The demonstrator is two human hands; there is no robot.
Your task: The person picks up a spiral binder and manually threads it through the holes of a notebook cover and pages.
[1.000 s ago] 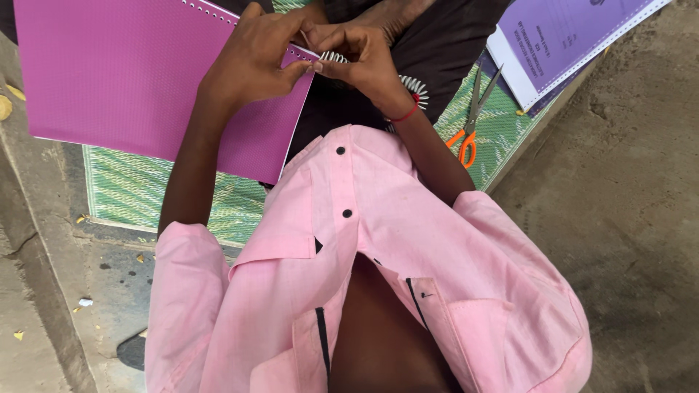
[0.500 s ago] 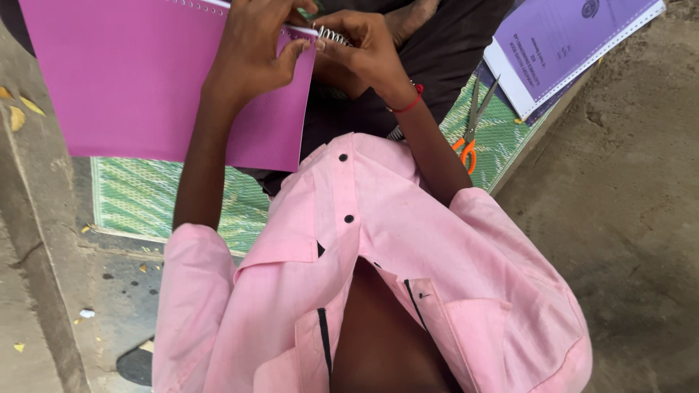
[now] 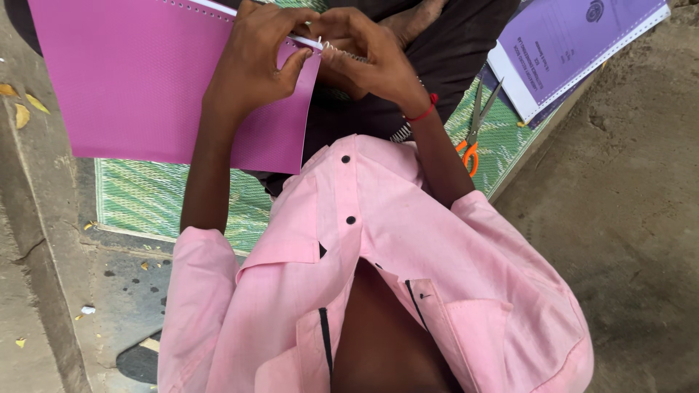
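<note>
A pink-covered booklet (image 3: 138, 80) with a punched edge lies across my lap at the upper left. My left hand (image 3: 255, 62) pinches its punched corner, thumb under the cover. Just to the right, my right hand (image 3: 364, 54) grips a white spiral binding coil (image 3: 329, 48) at that same corner. Both hands touch each other over the coil. A red thread sits on my right wrist. My pink shirt fills the lower half of the view.
Orange-handled scissors (image 3: 472, 138) lie on a green woven mat (image 3: 160, 200) to the right of my arm. A purple-covered punched booklet (image 3: 568, 44) rests at the upper right. Bare concrete floor (image 3: 626, 218) lies to the right, dry leaves at far left.
The view has shifted slightly, and the pink booklet and both hands sit a little higher and more to the left. My fingers keep working the coil at the corner.
</note>
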